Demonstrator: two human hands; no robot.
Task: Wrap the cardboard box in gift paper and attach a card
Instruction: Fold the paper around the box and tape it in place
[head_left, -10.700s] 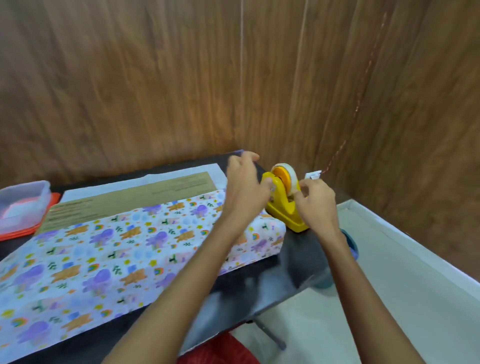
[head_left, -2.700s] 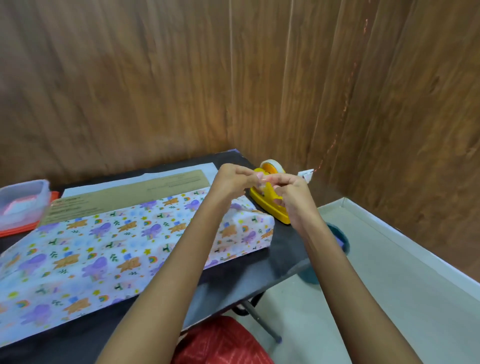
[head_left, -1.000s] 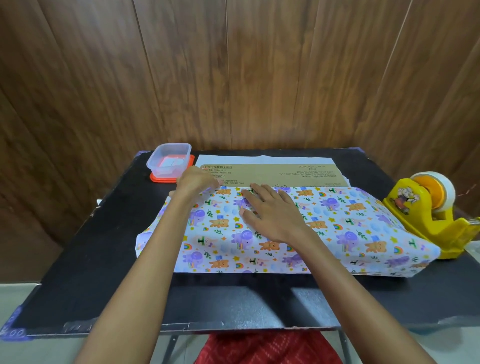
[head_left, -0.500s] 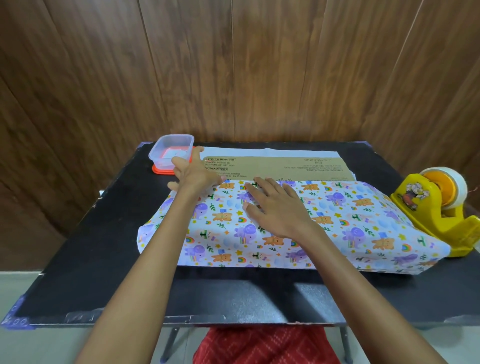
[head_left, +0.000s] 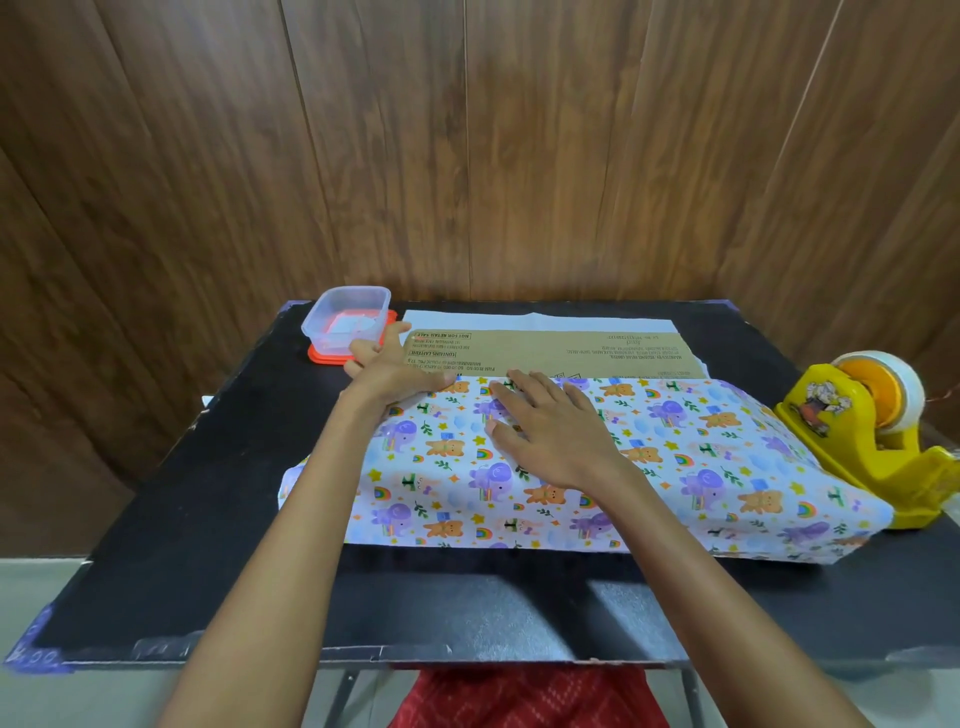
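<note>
Your box (head_left: 545, 351) lies flat in the mid of the black table (head_left: 208, 493), long side going left to right in the pic. The paper (head_left: 675, 467) w/ bears & rainbows covers most of its top & its near side. A brown strip of box w/ print shows along the far edge, above the paper. A thin white strip (head_left: 519, 318) shows behind the box, higher in the frame.

Your right hand (head_left: 550, 431) lies flat on the paper near mid frame. Its fingers are straight & spread, tips at the paper's far edge. It grabs nothing, just presses down.

Your left hand (head_left: 387, 371) sits at the box's upper left corner, on the paper's edge, thumb sticking up toward the tub (head_left: 347, 322). Its fingers bend down past the box's end; can't tell if they hold anything.

The tub is clear, w/ sth white inside. It stands on a red lid (head_left: 319, 356), just upper left of the box. A yellow tape holder (head_left: 857, 436) w/ a roll on it stands at the right edge of the frame, just beside the paper's right end. Wood wall (head_left: 467, 156) fills the top. Red cloth (head_left: 519, 696) shows under the table at the btm.
</note>
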